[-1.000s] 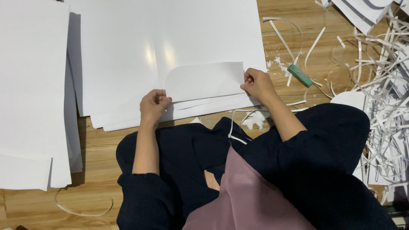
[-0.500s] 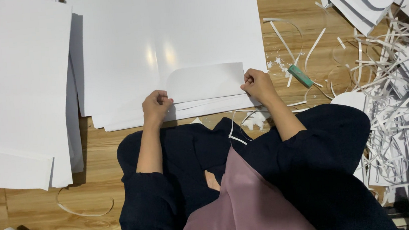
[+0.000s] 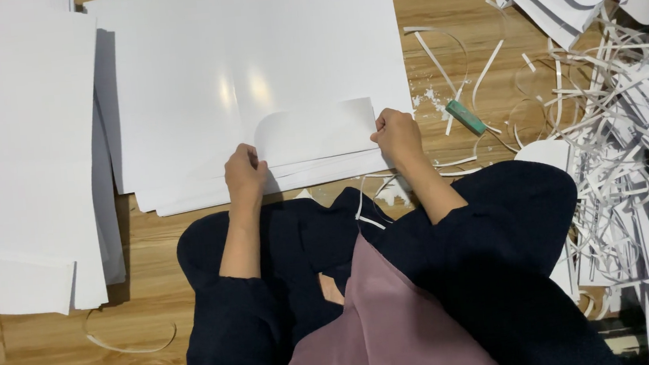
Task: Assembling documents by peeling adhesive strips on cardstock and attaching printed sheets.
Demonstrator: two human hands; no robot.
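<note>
A small white card piece (image 3: 312, 133) with one rounded corner lies on top of a stack of large glossy white sheets (image 3: 252, 71) on the wooden floor. My left hand (image 3: 245, 174) pinches the piece's lower left edge. At its right edge my right hand (image 3: 397, 135) grips it with curled fingers. Both forearms reach out from dark sleeves over my lap.
A second tall stack of white sheets (image 3: 16, 147) lies at the left. A green-handled cutter (image 3: 465, 117) rests on the floor right of my right hand. Heaps of white paper strips and offcuts (image 3: 632, 116) fill the right side. A loose strip (image 3: 127, 344) curls at lower left.
Both hands stay on the small piece; my left hand has edged slightly right along its lower edge. Nothing else has moved.
</note>
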